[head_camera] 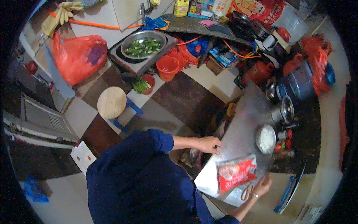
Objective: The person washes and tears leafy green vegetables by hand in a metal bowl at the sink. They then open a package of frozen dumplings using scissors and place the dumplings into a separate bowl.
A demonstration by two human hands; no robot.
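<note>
A red and clear plastic food packet (237, 173), bearing writing, lies flat on the bright end of a metal-topped table (237, 134). My left hand (209, 144) is at the table's near edge, fingers curled; whether anything is in them cannot be made out. Across the packet, my right hand (263, 186) is at the table's other edge, with a bracelet on the wrist. Its fingers are partly hidden and blurred. Between that hand and the packet lie scissors with orange-brown handles (246, 193). Farther along the table stands a round, shiny pale bowl (265, 139).
Beyond the bowl are a lidded metal pot (282, 110) and small jars (284, 135). A round wooden-topped stool (112, 102) stands on the tiled floor. Leafy greens fill a steel basin (144, 46) on a stove. Red buckets (167, 67) and a large red bag (81, 58) sit nearby.
</note>
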